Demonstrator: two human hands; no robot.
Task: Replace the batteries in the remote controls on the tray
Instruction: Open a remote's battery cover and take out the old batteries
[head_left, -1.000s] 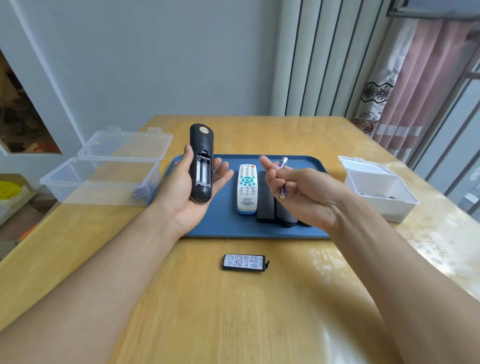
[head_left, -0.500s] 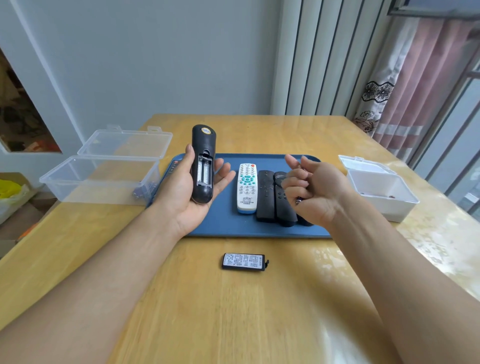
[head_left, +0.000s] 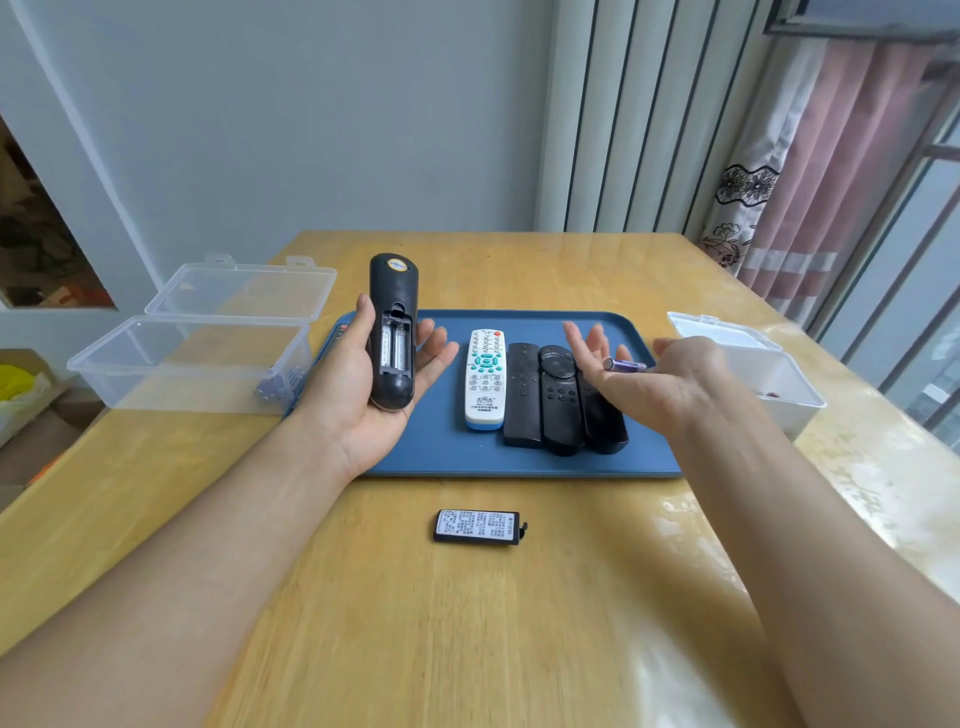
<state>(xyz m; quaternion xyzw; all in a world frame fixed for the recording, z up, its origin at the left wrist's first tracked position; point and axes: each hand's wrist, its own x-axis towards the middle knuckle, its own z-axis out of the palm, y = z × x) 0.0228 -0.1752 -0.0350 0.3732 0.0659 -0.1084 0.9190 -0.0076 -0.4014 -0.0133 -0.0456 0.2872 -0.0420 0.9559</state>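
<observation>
The left hand (head_left: 358, 395) is cradling the black remote (head_left: 393, 332) back-up, its open battery bay running lengthwise away from the person. The right hand (head_left: 644, 379) is lying open just to its right, with a purple battery (head_left: 626, 365) resting crosswise on the palm, needing a quarter turn to match the bay.

Pale grey-blue wall (head_left: 291, 130) fills upper left and centre. Ribbed white vertical panels (head_left: 623, 114) upper centre-right. Pink curtain (head_left: 852, 171) with black floral lace edge at upper right; window frame (head_left: 914, 249) at right edge, daylight glaring off glossy wooden table (head_left: 363, 597). Dim opening (head_left: 36, 244) at left edge, cluttered, perhaps shelving. Yellow item (head_left: 15, 379) lower left, blurred.
</observation>
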